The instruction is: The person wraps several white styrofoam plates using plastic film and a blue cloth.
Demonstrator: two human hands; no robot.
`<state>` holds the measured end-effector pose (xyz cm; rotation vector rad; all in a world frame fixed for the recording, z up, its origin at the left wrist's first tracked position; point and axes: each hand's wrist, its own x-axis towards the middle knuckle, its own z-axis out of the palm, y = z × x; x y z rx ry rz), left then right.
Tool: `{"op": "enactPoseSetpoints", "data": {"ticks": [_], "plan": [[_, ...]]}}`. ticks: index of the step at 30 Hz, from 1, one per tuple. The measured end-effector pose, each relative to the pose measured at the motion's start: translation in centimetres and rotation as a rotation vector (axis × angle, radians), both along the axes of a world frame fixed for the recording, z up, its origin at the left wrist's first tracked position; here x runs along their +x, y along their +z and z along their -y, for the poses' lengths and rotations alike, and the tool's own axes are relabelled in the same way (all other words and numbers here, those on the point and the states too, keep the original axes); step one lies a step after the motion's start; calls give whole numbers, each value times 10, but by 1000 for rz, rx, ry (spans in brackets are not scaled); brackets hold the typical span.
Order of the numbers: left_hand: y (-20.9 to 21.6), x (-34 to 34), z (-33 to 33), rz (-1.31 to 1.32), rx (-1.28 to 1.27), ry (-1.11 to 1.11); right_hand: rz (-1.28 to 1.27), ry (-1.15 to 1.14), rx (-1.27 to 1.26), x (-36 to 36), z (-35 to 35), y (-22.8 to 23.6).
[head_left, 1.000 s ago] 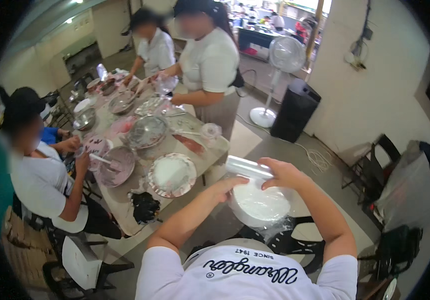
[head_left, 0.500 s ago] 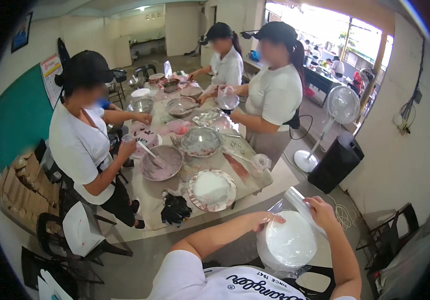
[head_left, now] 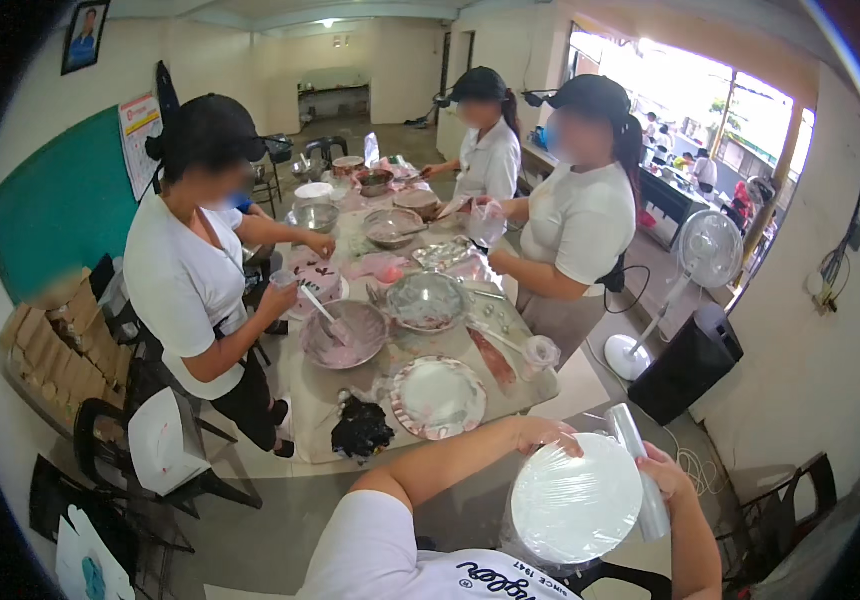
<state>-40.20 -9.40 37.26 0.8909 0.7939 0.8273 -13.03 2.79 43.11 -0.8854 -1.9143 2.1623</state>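
In front of me I hold a round white disc (head_left: 578, 500) with clear plastic film (head_left: 522, 535) stretched over it. My left hand (head_left: 550, 436) grips its far edge, fingers pressing on the film. My right hand (head_left: 665, 476) is closed around a roll of plastic wrap (head_left: 636, 470), which lies along the disc's right side. The film seems to run from the roll onto the disc. Whether the disc is a flat board or something thicker is hard to tell.
The worktable (head_left: 510, 395) ahead carries a scalloped plate (head_left: 438, 398), a mixing bowl with pink mixture (head_left: 344, 335), a metal bowl (head_left: 427, 301) and a crumpled black bag (head_left: 361, 427). Several co-workers stand around it. A fan (head_left: 708, 250) and black speaker (head_left: 686, 365) stand right; chairs (head_left: 165, 440) left.
The disc has turned more face-on, and the film over it looks smoother. The roll has shifted slightly down and right with my right hand. My view has tilted up a little.
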Motion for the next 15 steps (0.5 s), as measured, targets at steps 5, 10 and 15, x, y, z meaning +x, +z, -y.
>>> {"op": "enactPoseSetpoints", "data": {"ticks": [5, 10, 15], "plan": [[-4, -10, -9, -111, 404, -132, -187, -79, -234, 0, 15, -20], [5, -4, -7, -270, 6, -76, -256, -112, -34, 1, 29, -24], [16, 7, -10, -223, 19, -188, -136, -80, 252, 15, 23, -50]]}}
